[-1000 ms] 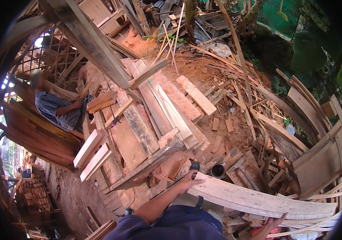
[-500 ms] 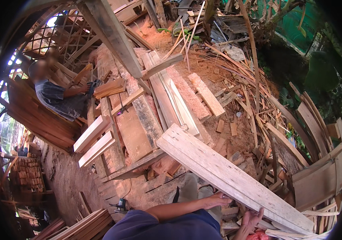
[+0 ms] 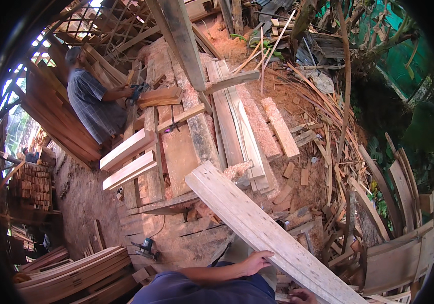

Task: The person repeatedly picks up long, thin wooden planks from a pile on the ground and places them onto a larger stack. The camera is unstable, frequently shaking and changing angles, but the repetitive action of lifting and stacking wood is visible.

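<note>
A long pale wooden plank [image 3: 262, 223] runs slantwise from the workbench edge down to the lower right. A groove or step follows its near long edge. My left hand [image 3: 257, 262] grips that near edge, thumb on top and the fingers partly hidden. Lower down, my right hand [image 3: 303, 296] is at the same edge, largely cut off by the bottom of the picture, its fingers curled by the plank. The plank's far end lies over the near corner of the workbench [image 3: 164, 205].
Across the bench a person [image 3: 95, 99] works a power tool [image 3: 138, 92] on a thick timber block [image 3: 160, 97]. Sawdust-covered boards [image 3: 279, 126] lie beyond. A second power tool [image 3: 146, 248] rests on the ground at left. Stacked planks [image 3: 80, 271] and scrap wood [image 3: 341, 223] flank me.
The plank has shifted left and its far end now sits farther over the bench. Both my hands have moved left and nearer to me with it. The view has turned somewhat left.
</note>
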A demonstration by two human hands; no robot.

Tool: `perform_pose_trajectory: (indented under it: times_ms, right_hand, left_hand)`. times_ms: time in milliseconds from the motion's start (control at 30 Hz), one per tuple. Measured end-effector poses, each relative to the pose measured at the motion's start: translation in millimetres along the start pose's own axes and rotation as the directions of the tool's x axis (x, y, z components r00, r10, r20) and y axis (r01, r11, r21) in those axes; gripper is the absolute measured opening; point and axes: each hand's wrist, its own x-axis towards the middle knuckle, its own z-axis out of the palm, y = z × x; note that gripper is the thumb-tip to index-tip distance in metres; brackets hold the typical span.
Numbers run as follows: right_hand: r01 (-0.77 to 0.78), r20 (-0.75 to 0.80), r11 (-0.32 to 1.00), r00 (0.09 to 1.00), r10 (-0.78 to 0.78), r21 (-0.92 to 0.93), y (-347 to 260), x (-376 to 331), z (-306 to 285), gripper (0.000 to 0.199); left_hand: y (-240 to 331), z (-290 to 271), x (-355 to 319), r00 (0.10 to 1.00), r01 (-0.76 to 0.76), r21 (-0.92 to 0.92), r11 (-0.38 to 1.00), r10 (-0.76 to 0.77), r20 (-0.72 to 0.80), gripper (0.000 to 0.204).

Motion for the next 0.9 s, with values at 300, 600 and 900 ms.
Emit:
perform_pose_trajectory:
  times_ms: [300, 600, 900]
  right_hand:
    - [-0.152, -0.084, 0.748, 0.988, 0.128, -0.646, -28.8, 16.6, -154.1, 0.066]
    - [-0.256, 0.189, 0.847, 0.906, 0.378, -0.467, 33.5, 96.7, -174.7, 0.060]
    - [-0.030, 0.248, 0.856, 0.952, 0.182, -0.515, -22.1, 125.7, -88.3, 0.043]
  left_hand:
    - [62.2, -1.7, -45.7, 0.984, -0.178, 0.097, 0.979, 0.179, 0.003, 0.050]
    - [159.9, -24.8, -63.0, 0.921, -0.387, 0.109, 0.916, 0.389, 0.003, 0.069]
    - [254.5, -85.8, 15.8, 0.874, -0.479, 0.104, 0.871, 0.485, -0.033, 0.067]
